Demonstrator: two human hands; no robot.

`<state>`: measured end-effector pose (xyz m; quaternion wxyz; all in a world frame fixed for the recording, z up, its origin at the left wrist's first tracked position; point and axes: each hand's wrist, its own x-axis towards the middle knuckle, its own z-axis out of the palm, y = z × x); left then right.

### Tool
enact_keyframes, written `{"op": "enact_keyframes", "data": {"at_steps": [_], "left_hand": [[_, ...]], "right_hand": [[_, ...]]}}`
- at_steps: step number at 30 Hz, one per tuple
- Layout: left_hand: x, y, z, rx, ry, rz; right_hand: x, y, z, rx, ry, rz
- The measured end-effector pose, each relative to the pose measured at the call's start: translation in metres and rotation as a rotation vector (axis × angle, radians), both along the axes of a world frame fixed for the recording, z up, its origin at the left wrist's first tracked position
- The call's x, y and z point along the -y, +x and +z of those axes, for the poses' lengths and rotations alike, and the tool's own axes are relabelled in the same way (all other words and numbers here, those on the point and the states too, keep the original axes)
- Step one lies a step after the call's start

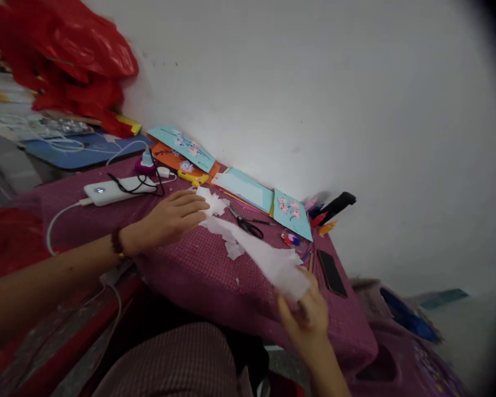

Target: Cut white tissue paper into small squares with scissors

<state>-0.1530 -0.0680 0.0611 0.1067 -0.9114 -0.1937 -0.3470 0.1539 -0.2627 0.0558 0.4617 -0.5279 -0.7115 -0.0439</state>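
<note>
In the head view my right hand (308, 314) pinches one end of a long strip of thin white paper (264, 251), slightly blurred, which stretches leftward across the table. Fingers extended, my left hand (167, 220) lies palm down at the table's left part, with its fingertips at some torn white paper scraps (213, 203). Whether it presses on the scraps or the strip's far end I cannot tell. Just beyond the strip lie black-handled scissors (248, 225). A small clear dish with red and blue pieces (291, 238) is partly behind the paper.
A purple checked cloth covers the table (190, 264). Along the wall are blue flower cards (292, 212), a yellow glue gun (193, 178) and pens (328, 223). A white power strip (118, 190) with cables lies left, a phone (332, 272) right. Red plastic bags (74, 55) hang upper left.
</note>
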Motion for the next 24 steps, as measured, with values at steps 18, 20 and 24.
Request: {"op": "enact_keyframes", "data": {"at_steps": [18,20,24], "left_hand": [[0.064,-0.034,-0.101,-0.039,-0.228,0.061],[0.068,-0.024,-0.103,-0.093,-0.246,0.012],[0.07,0.002,-0.098,-0.132,-0.282,-0.096]], "right_hand": [[0.013,-0.015,-0.086,0.116,-0.3,0.076],[0.011,-0.018,-0.086,0.108,-0.323,0.073],[0.006,-0.031,-0.073,0.225,-0.392,0.129]]}}
